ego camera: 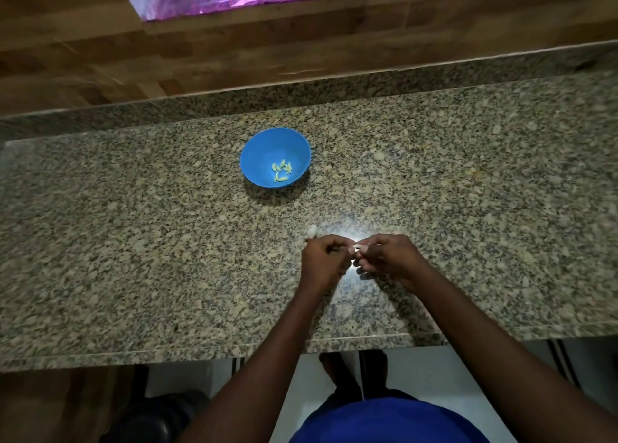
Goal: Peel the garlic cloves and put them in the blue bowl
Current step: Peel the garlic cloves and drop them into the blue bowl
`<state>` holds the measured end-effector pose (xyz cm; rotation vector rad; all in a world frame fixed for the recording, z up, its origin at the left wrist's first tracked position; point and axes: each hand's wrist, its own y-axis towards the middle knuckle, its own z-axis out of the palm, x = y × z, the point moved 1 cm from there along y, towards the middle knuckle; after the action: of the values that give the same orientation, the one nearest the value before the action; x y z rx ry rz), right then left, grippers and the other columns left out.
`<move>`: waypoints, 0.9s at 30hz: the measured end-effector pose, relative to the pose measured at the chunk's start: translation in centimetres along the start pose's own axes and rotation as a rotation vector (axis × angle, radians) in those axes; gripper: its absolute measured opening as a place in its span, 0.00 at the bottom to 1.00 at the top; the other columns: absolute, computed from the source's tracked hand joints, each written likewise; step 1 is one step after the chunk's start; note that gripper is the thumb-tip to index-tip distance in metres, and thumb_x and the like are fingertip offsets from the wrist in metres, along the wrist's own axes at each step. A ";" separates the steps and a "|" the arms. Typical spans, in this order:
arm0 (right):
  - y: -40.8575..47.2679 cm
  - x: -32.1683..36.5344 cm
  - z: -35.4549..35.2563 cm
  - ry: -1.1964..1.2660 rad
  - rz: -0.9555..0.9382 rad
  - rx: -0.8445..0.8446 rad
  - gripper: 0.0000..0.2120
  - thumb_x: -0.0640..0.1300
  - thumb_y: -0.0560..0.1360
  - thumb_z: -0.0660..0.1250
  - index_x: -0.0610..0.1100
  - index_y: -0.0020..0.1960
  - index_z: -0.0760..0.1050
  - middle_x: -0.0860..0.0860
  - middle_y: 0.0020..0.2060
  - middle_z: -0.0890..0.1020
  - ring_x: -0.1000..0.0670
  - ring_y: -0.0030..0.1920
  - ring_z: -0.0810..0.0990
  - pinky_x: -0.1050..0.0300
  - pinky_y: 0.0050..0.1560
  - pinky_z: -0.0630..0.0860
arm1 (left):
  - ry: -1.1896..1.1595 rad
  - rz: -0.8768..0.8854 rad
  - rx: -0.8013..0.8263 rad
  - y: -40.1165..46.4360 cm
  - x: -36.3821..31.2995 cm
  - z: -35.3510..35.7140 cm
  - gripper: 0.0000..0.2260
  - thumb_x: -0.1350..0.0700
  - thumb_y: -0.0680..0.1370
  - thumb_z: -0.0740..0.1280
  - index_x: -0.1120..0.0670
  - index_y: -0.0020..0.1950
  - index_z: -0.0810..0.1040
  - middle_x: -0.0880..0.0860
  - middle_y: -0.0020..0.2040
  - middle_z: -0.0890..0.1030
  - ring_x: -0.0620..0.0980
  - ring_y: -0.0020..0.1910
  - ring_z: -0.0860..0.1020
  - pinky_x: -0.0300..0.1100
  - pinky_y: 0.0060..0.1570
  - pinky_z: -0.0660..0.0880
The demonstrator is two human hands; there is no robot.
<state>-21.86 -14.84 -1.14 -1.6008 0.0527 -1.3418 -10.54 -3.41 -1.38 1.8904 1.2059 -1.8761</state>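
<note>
Two hands meet over the near middle of the granite counter [133, 242], fingertips almost touching. Right hand [384, 258] pinches a small pale garlic clove [355, 248] between thumb and curled fingers. Left hand [322, 258] has fingers curled in at the same spot; whether it grips the clove, cannot tell. Just beyond the left hand, a whitish garlic piece [311, 230] lies on the counter. Farther back, slightly left, the blue bowl [264, 148] holds several peeled cloves [282, 171] clustered at its bottom.
</note>
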 end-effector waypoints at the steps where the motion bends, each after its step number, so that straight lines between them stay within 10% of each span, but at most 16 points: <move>1: -0.1 -0.1 -0.3 -0.047 -0.027 -0.004 0.07 0.34 0.77 0.70 0.29 0.50 0.80 0.33 0.37 0.82 0.39 0.38 0.80 0.46 0.40 0.82 | 0.017 -0.001 0.003 0.0 0.0 0.2 0.03 0.66 0.76 0.72 0.60 0.45 0.85 0.61 0.35 0.84 0.50 0.32 0.78 0.40 0.33 0.76; 6: 0.4 0.3 -1.4 -0.315 -0.289 -0.078 0.05 0.37 0.71 0.78 0.38 0.45 0.83 0.38 0.32 0.85 0.36 0.35 0.86 0.42 0.39 0.84 | 0.082 0.003 0.030 0.6 0.0 1.1 0.04 0.61 0.76 0.73 0.60 0.42 0.85 0.61 0.34 0.84 0.51 0.30 0.79 0.43 0.32 0.75; 17: 2.1 0.9 -2.5 -0.186 -0.183 -0.163 0.03 0.28 0.71 0.72 0.33 0.40 0.80 0.34 0.32 0.83 0.37 0.34 0.82 0.45 0.38 0.80 | 0.280 0.128 -0.024 1.8 -0.2 1.8 0.05 0.60 0.78 0.70 0.57 0.47 0.85 0.53 0.39 0.85 0.48 0.35 0.81 0.42 0.39 0.77; 22: 2.5 1.6 -3.0 -0.761 -0.422 -0.322 0.06 0.36 0.66 0.69 0.45 0.33 0.77 0.53 0.30 0.83 0.52 0.33 0.81 0.56 0.35 0.77 | 0.766 0.440 -0.066 0.4 1.9 1.1 0.10 0.62 0.78 0.66 0.57 0.56 0.82 0.54 0.52 0.80 0.55 0.54 0.76 0.49 0.48 0.75; 27: 2.6 1.3 -2.9 -1.127 -0.704 -0.303 0.10 0.39 0.71 0.68 0.46 0.36 0.68 0.51 0.29 0.76 0.45 0.31 0.76 0.53 0.30 0.72 | 0.862 0.540 -0.012 -1.3 3.4 0.9 0.15 0.66 0.75 0.68 0.60 0.62 0.79 0.57 0.61 0.77 0.57 0.60 0.73 0.52 0.55 0.76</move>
<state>-22.20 -18.73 -2.38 -2.5638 -1.1123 -0.7176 -12.59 -1.87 -4.12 2.7581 0.7139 -0.7749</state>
